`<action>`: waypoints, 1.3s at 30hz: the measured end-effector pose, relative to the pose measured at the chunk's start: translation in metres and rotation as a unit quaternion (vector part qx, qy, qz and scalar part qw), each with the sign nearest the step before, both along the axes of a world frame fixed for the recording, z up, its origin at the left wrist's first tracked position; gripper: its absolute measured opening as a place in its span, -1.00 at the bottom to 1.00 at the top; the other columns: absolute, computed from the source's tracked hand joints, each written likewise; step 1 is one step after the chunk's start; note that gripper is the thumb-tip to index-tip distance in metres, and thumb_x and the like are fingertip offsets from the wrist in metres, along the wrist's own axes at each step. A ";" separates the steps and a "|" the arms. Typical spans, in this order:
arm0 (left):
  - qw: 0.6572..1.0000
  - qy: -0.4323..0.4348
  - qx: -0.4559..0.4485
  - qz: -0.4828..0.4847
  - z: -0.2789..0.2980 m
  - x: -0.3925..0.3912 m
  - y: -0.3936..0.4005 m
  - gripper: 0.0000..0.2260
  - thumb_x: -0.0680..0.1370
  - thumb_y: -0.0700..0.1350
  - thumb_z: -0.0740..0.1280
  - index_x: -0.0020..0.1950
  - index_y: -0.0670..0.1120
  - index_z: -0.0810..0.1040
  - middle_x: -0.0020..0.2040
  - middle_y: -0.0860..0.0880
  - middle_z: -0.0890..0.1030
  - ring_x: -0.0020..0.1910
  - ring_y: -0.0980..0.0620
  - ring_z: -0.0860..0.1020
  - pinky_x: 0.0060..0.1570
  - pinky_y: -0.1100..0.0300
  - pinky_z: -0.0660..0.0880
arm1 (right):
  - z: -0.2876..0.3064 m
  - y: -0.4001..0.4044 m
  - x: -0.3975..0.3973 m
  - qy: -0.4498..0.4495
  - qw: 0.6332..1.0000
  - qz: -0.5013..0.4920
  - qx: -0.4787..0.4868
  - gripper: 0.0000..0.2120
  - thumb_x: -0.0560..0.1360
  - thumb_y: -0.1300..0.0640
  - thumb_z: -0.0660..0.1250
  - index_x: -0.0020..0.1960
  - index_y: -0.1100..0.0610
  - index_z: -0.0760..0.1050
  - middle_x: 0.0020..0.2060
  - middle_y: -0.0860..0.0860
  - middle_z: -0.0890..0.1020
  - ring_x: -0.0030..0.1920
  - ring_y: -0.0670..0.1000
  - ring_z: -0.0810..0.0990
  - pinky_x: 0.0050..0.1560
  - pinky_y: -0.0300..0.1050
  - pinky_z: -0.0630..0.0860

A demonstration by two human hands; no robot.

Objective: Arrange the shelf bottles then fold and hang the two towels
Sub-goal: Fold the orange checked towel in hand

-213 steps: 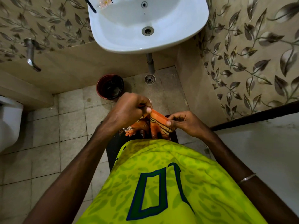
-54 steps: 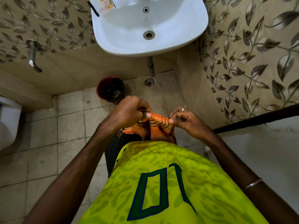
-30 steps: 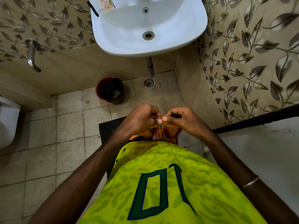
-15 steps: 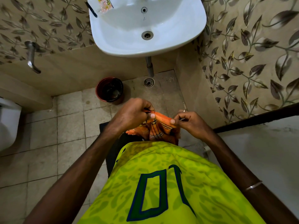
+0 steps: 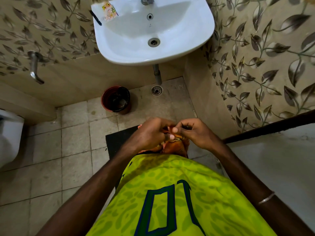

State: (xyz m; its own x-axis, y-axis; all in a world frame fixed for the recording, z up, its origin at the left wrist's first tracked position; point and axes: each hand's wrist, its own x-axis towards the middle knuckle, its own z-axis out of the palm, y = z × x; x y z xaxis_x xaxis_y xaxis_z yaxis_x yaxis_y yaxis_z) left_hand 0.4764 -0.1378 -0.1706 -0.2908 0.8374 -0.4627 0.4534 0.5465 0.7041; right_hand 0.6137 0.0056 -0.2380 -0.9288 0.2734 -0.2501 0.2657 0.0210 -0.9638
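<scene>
An orange striped towel (image 5: 175, 145) hangs bunched in front of my waist, mostly hidden behind my hands and my green shirt. My left hand (image 5: 151, 133) and my right hand (image 5: 196, 132) are pressed close together and both pinch the towel's top edge with thumbs and fingertips. No shelf, bottles or second towel are in view.
A white wash basin (image 5: 201, 48) juts from the wall ahead, its drain pipe (image 5: 157, 74) below. A red bin (image 5: 116, 99) stands on the tiled floor beside a floor drain (image 5: 156, 90). A dark mat (image 5: 117, 142) lies under me. A toilet (image 5: 8, 137) is at left, a wall tap (image 5: 35, 68) above it.
My hands, spread apart half a second ago with a towel edge stretched between them, have come together again. The towel is more bunched and hidden.
</scene>
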 end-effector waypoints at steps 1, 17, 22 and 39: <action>1.000 0.015 -0.003 0.004 0.000 0.000 0.002 -0.76 0.52 -0.16 0.46 0.17 0.01 0.66 -0.01 0.06 0.71 -0.05 0.16 0.64 0.02 0.02 0.61 | 0.001 0.000 0.000 -0.002 1.000 0.004 0.008 -0.84 0.50 0.04 0.45 -0.20 0.08 0.66 -0.39 -0.15 0.62 -0.33 -0.24 0.51 -0.28 -0.27 0.39; 0.998 0.046 -0.032 0.012 0.019 -0.022 -0.006 -0.89 0.53 -0.14 0.44 0.04 -0.01 0.69 -0.07 0.09 0.69 -0.14 0.25 0.60 -0.22 0.32 0.50 | -0.005 0.012 0.018 0.005 0.998 -0.001 0.069 -0.69 0.37 -0.21 0.51 -0.21 0.04 0.65 -0.09 -0.02 0.62 -0.01 0.05 0.64 -0.05 -0.19 0.56; 0.998 0.051 -0.040 0.005 0.016 -0.023 -0.007 -0.87 0.54 -0.15 0.43 0.07 -0.05 0.69 -0.03 0.07 0.70 -0.11 0.23 0.61 -0.20 0.33 0.50 | -0.009 0.013 0.021 -0.013 0.999 -0.016 0.049 -0.61 0.42 -0.26 0.45 -0.17 0.08 0.63 -0.22 0.05 0.65 -0.17 0.07 0.65 -0.12 0.03 0.56; 0.999 0.037 -0.001 0.005 0.003 -0.002 0.009 -0.89 0.54 -0.14 0.44 0.04 -0.04 0.70 -0.14 0.05 0.68 -0.15 0.15 0.62 -0.15 0.17 0.55 | 0.018 0.009 0.000 -0.004 0.998 -0.004 0.059 -0.87 0.48 0.00 0.51 -0.18 0.04 0.68 -0.29 -0.06 0.69 -0.24 -0.16 0.58 -0.21 -0.10 0.46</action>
